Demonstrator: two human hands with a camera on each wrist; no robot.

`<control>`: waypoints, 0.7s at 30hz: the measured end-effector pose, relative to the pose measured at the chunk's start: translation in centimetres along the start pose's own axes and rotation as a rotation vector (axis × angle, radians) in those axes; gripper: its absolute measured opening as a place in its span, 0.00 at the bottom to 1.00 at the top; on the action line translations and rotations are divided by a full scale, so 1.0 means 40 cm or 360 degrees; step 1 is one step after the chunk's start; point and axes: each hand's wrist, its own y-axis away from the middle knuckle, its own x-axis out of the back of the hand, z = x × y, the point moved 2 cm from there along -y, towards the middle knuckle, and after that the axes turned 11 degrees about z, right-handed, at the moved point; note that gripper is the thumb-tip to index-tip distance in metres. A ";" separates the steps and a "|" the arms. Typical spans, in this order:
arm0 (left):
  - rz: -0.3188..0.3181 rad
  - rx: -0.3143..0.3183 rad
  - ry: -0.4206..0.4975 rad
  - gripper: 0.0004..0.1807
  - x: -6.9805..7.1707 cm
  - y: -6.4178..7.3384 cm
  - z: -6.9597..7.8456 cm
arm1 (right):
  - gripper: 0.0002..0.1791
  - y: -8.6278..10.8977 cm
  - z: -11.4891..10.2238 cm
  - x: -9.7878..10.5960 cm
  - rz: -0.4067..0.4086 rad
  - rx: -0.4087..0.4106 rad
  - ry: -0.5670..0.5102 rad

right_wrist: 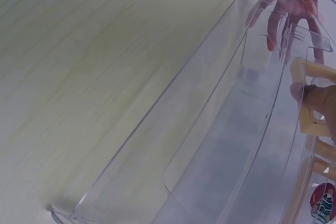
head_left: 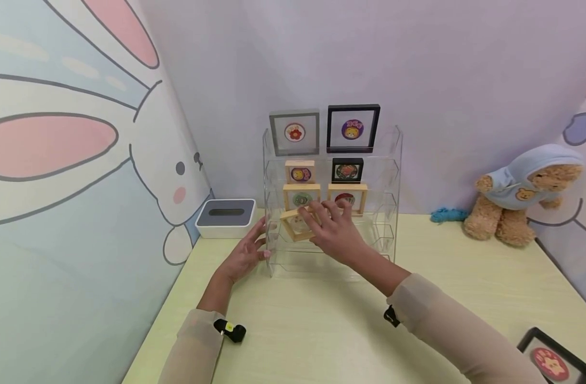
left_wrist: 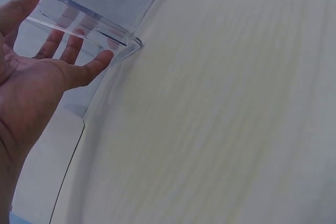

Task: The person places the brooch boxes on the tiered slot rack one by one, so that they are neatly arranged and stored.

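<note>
A clear acrylic tiered rack [head_left: 331, 261] stands on the table with small display frames on its steps. My right hand [head_left: 337, 234] pinches a small light-wood display frame [head_left: 287, 226], which is tilted at the rack's lower left; the fingers cover its right part. In the right wrist view, the thumb [right_wrist: 315, 98] presses on this frame's wooden edge. At the rack's left side, my left hand [head_left: 245, 256] touches the side panel with spread, fairly straight fingers. The left wrist view shows those fingers [left_wrist: 89, 69] along the clear rack's edge [left_wrist: 134, 48].
Grey [head_left: 318, 146] and black [head_left: 353, 151] frames top the rack; smaller wooden and black ones sit below. A tissue box [head_left: 211, 232] stands left. At right are a blue item [head_left: 449, 215] and teddy bear [head_left: 509, 192]. A black star-picture frame [head_left: 533, 338] lies front right.
</note>
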 end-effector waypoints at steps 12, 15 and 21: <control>0.0011 0.0015 0.0004 0.57 0.004 -0.004 -0.007 | 0.59 -0.015 -0.010 -0.002 -0.0136 0.0040 -0.0037; 0.0007 0.0014 0.0003 0.56 0.005 -0.005 -0.008 | 0.58 -0.014 -0.012 0.000 -0.0169 0.0045 -0.0024; 0.0013 0.0036 0.0012 0.57 0.002 -0.002 -0.006 | 0.53 -0.007 -0.013 0.005 -0.0193 0.0053 -0.0032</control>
